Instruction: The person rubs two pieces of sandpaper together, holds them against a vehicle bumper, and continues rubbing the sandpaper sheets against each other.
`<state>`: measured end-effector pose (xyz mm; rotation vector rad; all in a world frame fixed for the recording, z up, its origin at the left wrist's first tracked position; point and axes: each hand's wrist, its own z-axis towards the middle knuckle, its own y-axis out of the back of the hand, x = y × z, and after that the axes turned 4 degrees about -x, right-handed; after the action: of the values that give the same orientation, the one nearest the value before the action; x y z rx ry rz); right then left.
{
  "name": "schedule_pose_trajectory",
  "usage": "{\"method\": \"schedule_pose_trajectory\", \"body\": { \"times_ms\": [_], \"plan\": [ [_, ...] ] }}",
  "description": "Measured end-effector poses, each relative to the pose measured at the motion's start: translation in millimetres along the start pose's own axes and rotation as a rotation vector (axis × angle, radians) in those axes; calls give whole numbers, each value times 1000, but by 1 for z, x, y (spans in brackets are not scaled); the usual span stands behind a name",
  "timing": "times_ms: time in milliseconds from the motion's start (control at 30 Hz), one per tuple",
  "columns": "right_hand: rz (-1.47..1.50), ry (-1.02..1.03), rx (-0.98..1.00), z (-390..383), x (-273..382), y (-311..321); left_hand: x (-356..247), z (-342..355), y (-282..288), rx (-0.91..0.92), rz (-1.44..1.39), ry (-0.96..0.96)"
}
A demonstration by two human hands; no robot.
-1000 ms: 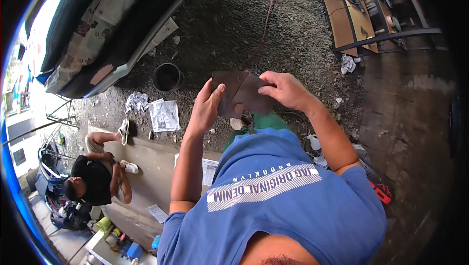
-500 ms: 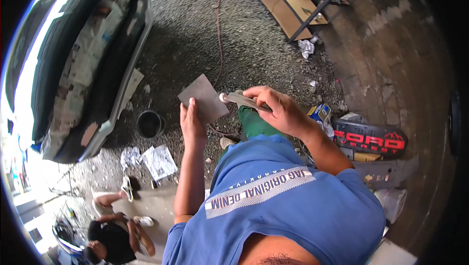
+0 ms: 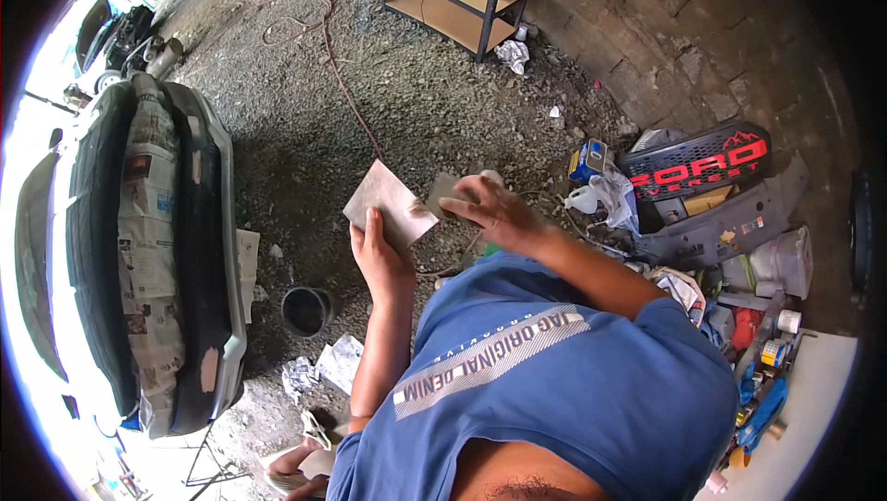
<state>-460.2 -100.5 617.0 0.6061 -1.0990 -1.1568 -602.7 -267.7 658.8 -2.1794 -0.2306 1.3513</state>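
My left hand [image 3: 383,265] grips a flat, square, pale metal plate [image 3: 381,194] from below, its thumb lying on top. Near the plate's right corner sits a small beige dab of paste [image 3: 416,211]. Close to that corner, my right hand [image 3: 504,214] pinches a thin grey spreader [image 3: 447,189] between thumb and fingers. The spreader's edge is very near the plate; whether they touch I cannot tell. Both are held out in front of my body, above gravel ground.
At left, a car bumper [image 3: 194,242] is partly masked with newspaper [image 3: 148,224]. A black bucket [image 3: 307,311] stands near my left forearm. Ahead is a shelf rack [image 3: 490,6]; a hose [image 3: 337,85] crosses the gravel. On the right lie a black grille [image 3: 698,164] and a grey panel [image 3: 721,224].
My view has shifted, bringing more of the right-side clutter in. The spreader, edge-on before with a pale blob at its tip, now shows its flat face; paste now shows on the plate.
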Motion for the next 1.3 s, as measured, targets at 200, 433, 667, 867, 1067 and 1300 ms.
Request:
{"method": "schedule_pose_trajectory", "body": {
  "times_ms": [200,433,667,867,1067,1300],
  "plan": [
    [481,-426,-69,6,-52,70,-34,38,-48,251,495,-226],
    [527,-345,-36,65,-134,139,-7,76,-137,542,756,-258],
    [594,-286,50,71,-229,172,45,109,-259,325,574,-316],
    [-345,-986,-77,-51,-474,147,98,151,-323,228,530,-308],
    [-628,-1126,-112,-167,-590,248,158,172,-333,-2,606,-126],
    [-625,-854,-219,-115,-568,332,199,192,-373,196,533,110]
  ]
}}
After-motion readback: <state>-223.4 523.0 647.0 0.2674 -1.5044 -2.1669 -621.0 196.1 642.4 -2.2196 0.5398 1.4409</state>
